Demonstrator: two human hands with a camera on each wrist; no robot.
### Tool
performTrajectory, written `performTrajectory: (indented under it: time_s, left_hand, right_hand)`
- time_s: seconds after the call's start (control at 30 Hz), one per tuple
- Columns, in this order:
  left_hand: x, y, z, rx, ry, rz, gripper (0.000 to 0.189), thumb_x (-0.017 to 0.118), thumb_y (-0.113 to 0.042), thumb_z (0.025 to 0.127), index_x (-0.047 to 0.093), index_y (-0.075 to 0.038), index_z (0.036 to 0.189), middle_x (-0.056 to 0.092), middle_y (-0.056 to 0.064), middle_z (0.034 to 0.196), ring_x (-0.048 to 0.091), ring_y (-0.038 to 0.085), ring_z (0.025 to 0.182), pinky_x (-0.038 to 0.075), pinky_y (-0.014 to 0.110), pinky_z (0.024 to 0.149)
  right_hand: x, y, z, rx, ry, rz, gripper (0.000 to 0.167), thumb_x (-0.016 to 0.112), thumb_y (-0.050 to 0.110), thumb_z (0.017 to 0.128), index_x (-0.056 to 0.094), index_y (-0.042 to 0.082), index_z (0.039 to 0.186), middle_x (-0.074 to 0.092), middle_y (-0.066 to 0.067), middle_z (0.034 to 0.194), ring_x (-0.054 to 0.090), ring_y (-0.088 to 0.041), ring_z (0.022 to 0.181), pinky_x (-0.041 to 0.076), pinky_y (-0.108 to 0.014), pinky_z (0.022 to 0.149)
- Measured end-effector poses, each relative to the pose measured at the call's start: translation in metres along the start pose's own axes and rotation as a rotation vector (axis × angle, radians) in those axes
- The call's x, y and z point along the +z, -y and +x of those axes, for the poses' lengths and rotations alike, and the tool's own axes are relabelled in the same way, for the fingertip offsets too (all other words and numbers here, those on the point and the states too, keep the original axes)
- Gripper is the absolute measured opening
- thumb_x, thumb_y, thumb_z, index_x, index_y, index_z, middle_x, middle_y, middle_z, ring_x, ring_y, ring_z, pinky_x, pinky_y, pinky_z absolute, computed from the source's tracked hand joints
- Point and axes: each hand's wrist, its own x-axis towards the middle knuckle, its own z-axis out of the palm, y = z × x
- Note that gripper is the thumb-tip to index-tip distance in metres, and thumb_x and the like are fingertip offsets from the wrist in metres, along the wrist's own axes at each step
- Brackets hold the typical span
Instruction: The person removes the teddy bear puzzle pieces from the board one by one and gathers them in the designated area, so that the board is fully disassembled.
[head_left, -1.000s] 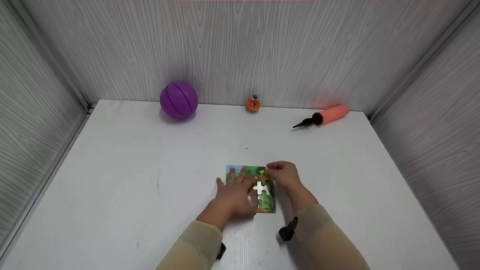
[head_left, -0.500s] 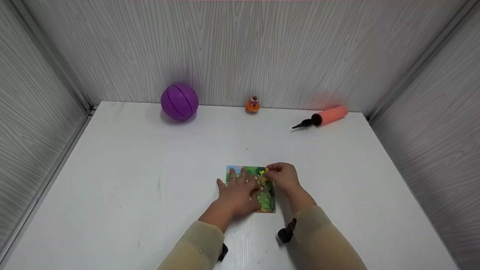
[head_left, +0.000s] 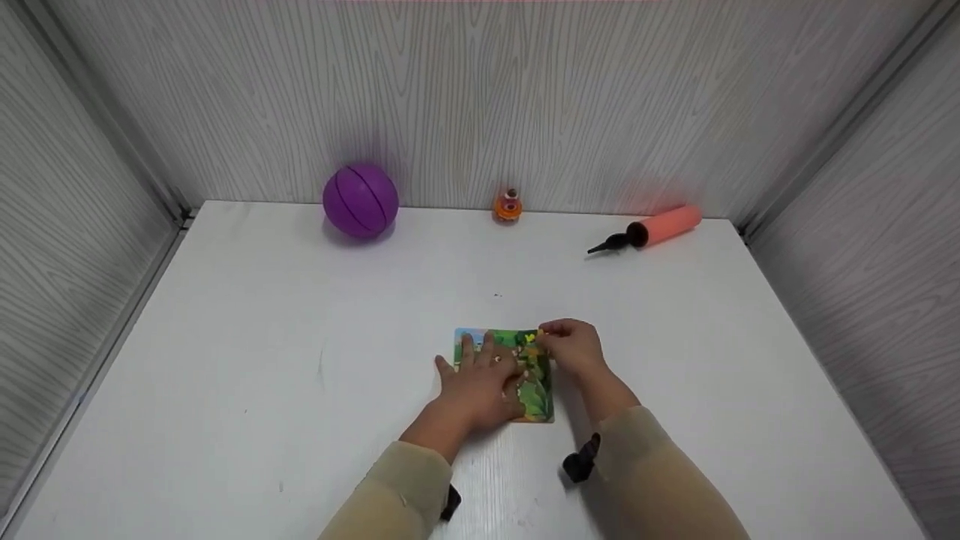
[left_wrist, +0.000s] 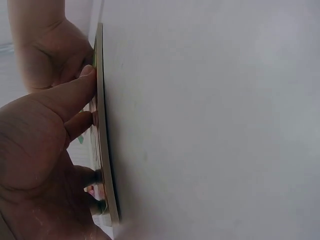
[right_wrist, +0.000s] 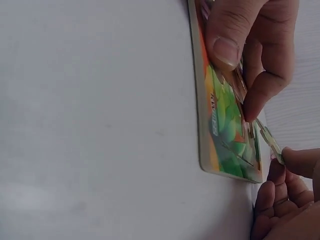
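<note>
A small jigsaw puzzle [head_left: 540, 405] with a bright green picture lies in its tray on the white table, below the centre of the head view. My left hand [head_left: 476, 386] spreads over its left part, the fingers pressing on the pieces. In the right wrist view the left thumb [right_wrist: 227, 47] rests on the puzzle's surface near its orange border. My right hand [head_left: 574, 349] is at the far right corner. Between thumb and fingers it pinches a thin puzzle piece [right_wrist: 272, 145], which stands tilted up at the puzzle's edge. Much of the puzzle is hidden under the left hand.
Along the back wall sit a purple ball [head_left: 361, 201], a small orange toy figure [head_left: 508, 206] and a coral hand pump [head_left: 671, 225] with a black nozzle. Wood-patterned panels enclose the table [head_left: 225, 337] at the back and sides.
My left thumb has shifted right across the puzzle, and the white gap seen one second ago no longer shows. The right hand stays pinching at the far right corner, nearly still.
</note>
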Motion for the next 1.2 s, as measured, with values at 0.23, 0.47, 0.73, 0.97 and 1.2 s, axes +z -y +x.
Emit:
performTrajectory:
  time_s: [0.23,0.47,0.73,0.97,1.2]
  left_hand:
    - [0.000,0.000,0.001,-0.010,-0.006,0.004,0.071,0.061,-0.054,0.103,0.043,-0.022,0.164,0.011,0.016,0.176,-0.003,0.049,0.159,0.007,0.084,0.113]
    - [-0.001,0.000,0.001,-0.001,-0.017,-0.020,0.074,0.067,-0.054,0.100,0.042,-0.026,0.164,0.010,0.015,0.177,-0.004,0.047,0.160,0.004,0.084,0.114]
    - [0.003,0.003,0.000,0.003,-0.031,-0.031,0.074,0.069,-0.054,0.097,0.045,-0.026,0.162,0.011,0.015,0.177,-0.002,0.048,0.160,0.004,0.084,0.113]
    - [0.003,0.004,0.000,0.011,-0.039,-0.039,0.077,0.071,-0.053,0.096,0.045,-0.025,0.162,0.013,0.016,0.176,-0.001,0.049,0.160,0.005,0.084,0.113]
    - [0.003,0.004,-0.001,0.013,-0.038,-0.047,0.076,0.071,-0.050,0.097,0.045,-0.023,0.162,0.014,0.018,0.176,-0.001,0.050,0.159,0.005,0.084,0.113]
  right_hand:
    - [-0.018,0.003,0.002,0.021,0.027,-0.035,0.029,0.070,0.015,0.100,0.073,-0.002,0.123,0.070,-0.014,0.112,0.062,-0.018,0.085,0.053,-0.030,0.070]
    - [-0.039,0.003,0.003,0.007,0.008,-0.013,0.031,0.070,0.013,0.101,0.072,-0.003,0.127,0.066,-0.017,0.120,0.064,-0.021,0.093,0.054,-0.033,0.077]
    - [-0.050,0.001,0.006,0.037,-0.009,-0.017,0.031,0.071,0.014,0.101,0.071,-0.004,0.127,0.067,-0.018,0.125,0.064,-0.022,0.100,0.055,-0.036,0.087]
    - [-0.066,-0.007,0.014,0.116,-0.022,0.003,0.034,0.072,0.019,0.102,0.070,-0.002,0.128,0.068,-0.014,0.120,0.063,-0.020,0.094,0.053,-0.031,0.077]
    - [-0.075,-0.019,0.018,0.124,-0.033,0.063,0.034,0.073,0.018,0.101,0.070,-0.003,0.128,0.069,-0.008,0.112,0.061,-0.014,0.089,0.054,-0.026,0.073]
